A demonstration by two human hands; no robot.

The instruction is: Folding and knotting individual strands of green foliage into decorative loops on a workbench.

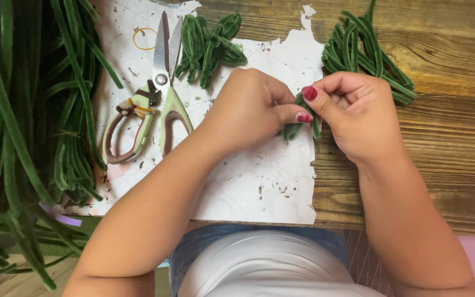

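Both forearms reach out from my lap, meeting over the torn white paper sheet [259, 181] on the wooden tabletop [441, 143].

Left hand [248, 110] and right hand [355, 113] are each pinched shut on the same short fuzzy dark-green chenille stem piece [295, 129], held between them just above the paper's right edge — close in, so my fingertips can work it. Green-handled scissors [158, 93] lie blades shut to my left, beside a small heap of folded green pieces [210, 44]; long uncut stems [23, 137] wait at far left — cut lengths [366, 52] sit beyond my right hand.
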